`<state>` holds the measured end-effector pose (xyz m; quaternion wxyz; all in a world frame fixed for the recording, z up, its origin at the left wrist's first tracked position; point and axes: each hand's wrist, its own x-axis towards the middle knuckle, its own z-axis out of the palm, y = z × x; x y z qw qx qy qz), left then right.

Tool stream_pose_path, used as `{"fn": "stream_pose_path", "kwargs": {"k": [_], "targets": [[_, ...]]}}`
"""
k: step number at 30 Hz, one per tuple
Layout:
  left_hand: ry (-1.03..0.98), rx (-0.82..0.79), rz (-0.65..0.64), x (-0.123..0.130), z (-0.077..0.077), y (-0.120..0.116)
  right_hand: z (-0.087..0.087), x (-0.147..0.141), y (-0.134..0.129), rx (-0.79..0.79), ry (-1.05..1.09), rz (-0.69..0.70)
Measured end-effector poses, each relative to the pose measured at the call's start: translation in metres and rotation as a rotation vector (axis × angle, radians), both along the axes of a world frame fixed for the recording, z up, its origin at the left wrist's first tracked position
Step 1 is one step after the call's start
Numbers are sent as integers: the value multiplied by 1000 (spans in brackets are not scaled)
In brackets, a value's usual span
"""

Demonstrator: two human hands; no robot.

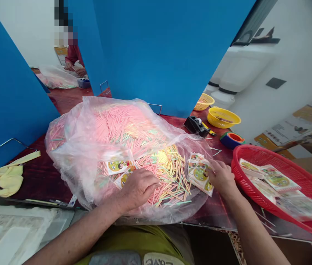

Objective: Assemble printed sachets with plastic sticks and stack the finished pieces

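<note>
A large clear plastic bag [84, 129] lies open on the dark red table, full of thin pink, yellow and green sticks [169, 158]. My left hand [141, 187] is over the bag's front, fingers curled together at the sticks; whatever they pinch is too small to name. Beside it, printed packets [117, 165] rest on the bag. My right hand [222, 176] has its fingers on the edge of another group of printed packets [200, 175] at the bag's right side.
A red basket [237, 162] with packets stands at the right. Behind it are a tape dispenser [196, 126], tape rolls [231, 140] and yellow baskets [223, 117]. Blue panels [150, 51] rise behind the bag. Yellow cloth [9, 178] lies left. Another person's hands [70, 66] show beyond.
</note>
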<state>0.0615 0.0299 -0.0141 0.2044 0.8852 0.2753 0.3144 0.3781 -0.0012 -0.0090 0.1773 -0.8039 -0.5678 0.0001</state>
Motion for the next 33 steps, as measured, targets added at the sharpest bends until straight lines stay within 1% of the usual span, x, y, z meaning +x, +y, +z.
{"fn": "stream_pose_path", "kwargs": {"k": [1, 3, 6, 8, 9, 14, 18, 20, 22, 24, 26, 28, 29, 30, 31, 33], "targets": [[38, 21, -9, 1, 0, 1, 1, -5, 6, -35, -80, -1], [85, 34, -17, 5, 1, 1, 4, -27, 21, -115, -143, 59], [152, 39, -50, 10, 2, -1, 3, -63, 44, -412, -121, 118], [200, 32, -67, 10, 1, -2, -1, -73, 54, -558, -86, 118], [214, 23, -69, 9, 0, -2, -3, -73, 57, -591, -76, 122], [227, 11, -83, 9, -6, 0, -10, -66, 56, -607, -72, 124], [233, 17, -87, 11, -6, 1, -19, -75, 55, -599, -64, 72], [237, 5, -82, 8, -5, 0, -23, -79, 55, -595, -42, 68], [234, -12, -67, 4, -3, -1, -23, -80, 52, -572, -31, 71], [206, -45, -43, 2, 0, -1, -17, -76, 46, -526, -40, 63], [144, -108, -19, 5, 6, 2, -5, -72, 37, -476, -59, 43], [48, -228, 16, 15, 12, 8, 9, -74, 28, -386, -8, 65], [-15, -323, 36, 23, 15, 12, 16, -78, 23, -324, 79, 112], [-91, -444, 44, 32, 17, 16, 22, -83, 19, -263, 210, 186], [-174, -592, 24, 41, 17, 19, 27, -91, 15, -209, 373, 277], [-353, -902, -71, 60, 15, 23, 31, -107, 10, -133, 690, 453]]}}
